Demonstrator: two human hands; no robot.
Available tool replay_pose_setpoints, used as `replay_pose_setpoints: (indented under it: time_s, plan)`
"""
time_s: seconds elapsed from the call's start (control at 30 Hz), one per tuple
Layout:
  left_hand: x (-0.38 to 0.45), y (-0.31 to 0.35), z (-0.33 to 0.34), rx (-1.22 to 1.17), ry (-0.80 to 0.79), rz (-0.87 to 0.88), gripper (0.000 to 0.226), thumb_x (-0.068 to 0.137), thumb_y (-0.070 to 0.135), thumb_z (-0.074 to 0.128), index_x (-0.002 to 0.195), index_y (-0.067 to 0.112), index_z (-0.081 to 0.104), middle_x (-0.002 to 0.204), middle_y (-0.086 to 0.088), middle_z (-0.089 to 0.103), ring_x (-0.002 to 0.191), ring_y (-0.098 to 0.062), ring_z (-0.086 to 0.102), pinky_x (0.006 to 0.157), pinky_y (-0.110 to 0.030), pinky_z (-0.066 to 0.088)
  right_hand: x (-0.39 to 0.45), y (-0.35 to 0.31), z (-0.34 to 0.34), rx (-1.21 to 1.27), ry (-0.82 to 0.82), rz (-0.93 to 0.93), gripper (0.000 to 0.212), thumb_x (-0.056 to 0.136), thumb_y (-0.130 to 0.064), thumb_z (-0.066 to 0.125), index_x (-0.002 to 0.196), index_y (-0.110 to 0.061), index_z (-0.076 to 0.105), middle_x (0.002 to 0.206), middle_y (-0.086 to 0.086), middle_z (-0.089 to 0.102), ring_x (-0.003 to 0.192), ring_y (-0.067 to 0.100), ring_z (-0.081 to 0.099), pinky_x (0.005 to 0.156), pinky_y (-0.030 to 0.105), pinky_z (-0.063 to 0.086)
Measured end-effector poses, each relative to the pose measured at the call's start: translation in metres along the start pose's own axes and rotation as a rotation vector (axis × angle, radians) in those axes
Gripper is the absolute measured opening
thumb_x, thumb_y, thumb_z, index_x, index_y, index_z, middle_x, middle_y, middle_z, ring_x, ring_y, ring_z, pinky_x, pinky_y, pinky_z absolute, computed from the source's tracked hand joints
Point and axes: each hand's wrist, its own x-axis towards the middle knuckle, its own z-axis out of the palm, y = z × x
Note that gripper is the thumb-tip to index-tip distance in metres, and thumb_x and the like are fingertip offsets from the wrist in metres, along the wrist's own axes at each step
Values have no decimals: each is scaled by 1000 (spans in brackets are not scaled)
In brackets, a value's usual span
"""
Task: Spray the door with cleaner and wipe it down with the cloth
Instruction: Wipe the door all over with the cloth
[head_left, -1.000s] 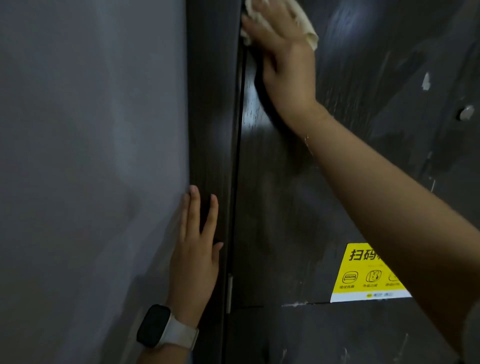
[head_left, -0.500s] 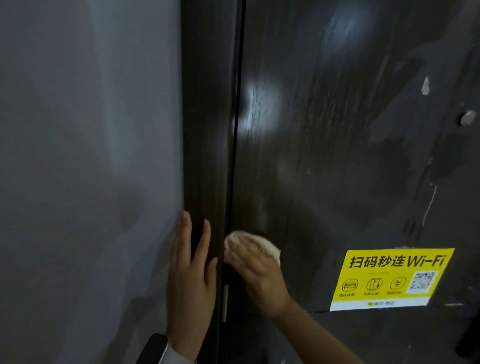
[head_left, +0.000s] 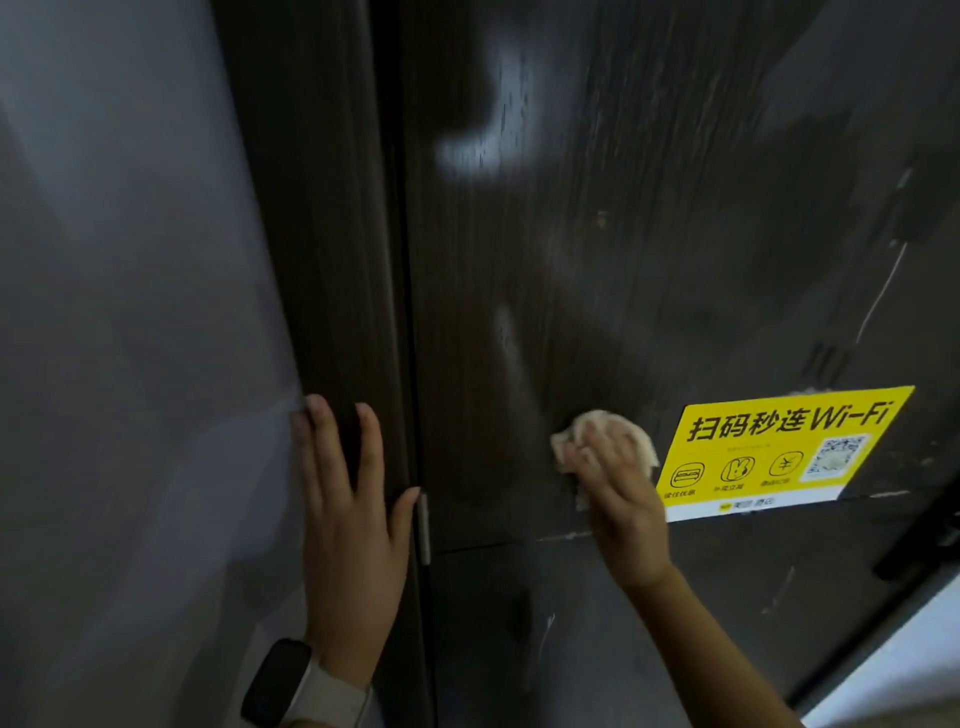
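Wall (head_left: 130, 312): grey, along the left.
Door frame (head_left: 311, 208): dark wood, between wall and door.
Left hand (head_left: 348, 525): flat on the frame, fingers straight, released, holding nothing; smartwatch (head_left: 275, 680) at the wrist.
Hinge (head_left: 424, 527): metal, on the door's left edge beside the left thumb.
Door (head_left: 519, 260): dark wood grain, streaked, with a glare patch near the top.
Right hand (head_left: 621, 499): presses the cloth against the door, fingers spread over it.
Cloth (head_left: 597, 426): cream, bunched, just left of the sticker.
Sticker (head_left: 779, 452): yellow Wi-Fi label with QR code.
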Motion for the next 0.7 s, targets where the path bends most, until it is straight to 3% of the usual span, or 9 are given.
replay_pose_setpoints:
  time_s: [0.1,0.17,0.3,0.43,0.57,0.63,0.7]
  plan:
    - [2,2,3,-20,17,-13,102,83,21,72,156,25,1,163,-5,-17,150,-31,-5,113,-53,13,-15,-18,17,25,210,312,33,103,-14,38,131,-8,54,155,-13,30,139,28,38,118,35,23]
    - [2,3,5,-35,19,-25,102,83,20,72,156,25,0,162,-3,-19,150,-28,-8,114,-54,13,-24,-53,45,104,224,369,32,103,-14,41,126,-2,58,154,-13,32,140,20,37,118,32,22]
    - [0,-1,6,-41,17,-13,96,88,24,67,156,24,1,162,-2,-18,150,-26,-9,118,-50,11,-43,-101,86,205,-84,131,32,103,-16,40,134,-12,51,156,-12,29,144,13,28,119,28,20]
    - [-7,-1,16,-30,61,5,79,95,28,57,156,15,8,162,-9,-13,150,-32,-6,122,-36,-3,-45,-67,69,175,-233,-2,39,96,-10,47,135,-13,49,146,-1,43,140,17,36,118,28,23]
    - [-23,1,32,28,47,11,70,97,33,41,154,10,9,162,-12,-12,150,-31,-6,122,-38,-3,-69,-9,33,75,-62,174,32,99,-8,43,129,-8,55,153,-9,36,138,22,40,118,33,23]
    - [-27,-1,38,53,16,2,69,98,35,38,154,12,6,162,-9,-16,150,-29,-9,121,-44,3,-82,-1,28,6,81,346,34,92,1,50,123,-3,61,153,-10,34,137,26,41,118,32,24]
    - [-27,-2,40,72,5,-7,68,98,35,37,154,13,6,162,-9,-17,150,-29,-9,119,-49,8,-87,-13,38,-10,206,576,35,87,8,54,119,0,62,150,-1,40,133,33,44,118,34,25]
